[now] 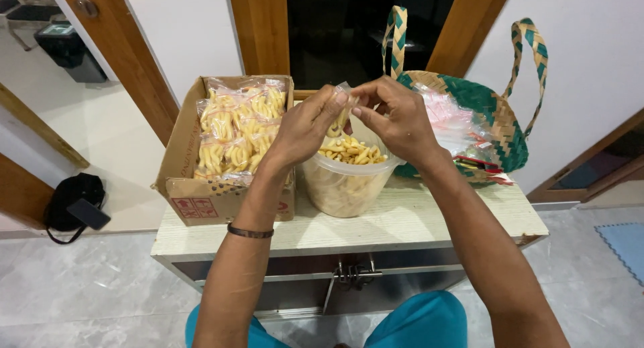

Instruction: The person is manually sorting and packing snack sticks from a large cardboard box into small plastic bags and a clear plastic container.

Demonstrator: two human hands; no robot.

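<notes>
Pinched shut from both sides, left hand (305, 128) and right hand (396, 116) grip one small clear snack packet (340, 116) above a clear tub of yellow snacks (345, 177), cardboard box of filled packets (221, 153) left, woven green basket (496, 116) right.

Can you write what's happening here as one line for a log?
left hand + right hand: pinching small clear plastic bag of yellow snack sticks | below: clear round plastic tub of sticks | left: cardboard box of filled bags
</notes>
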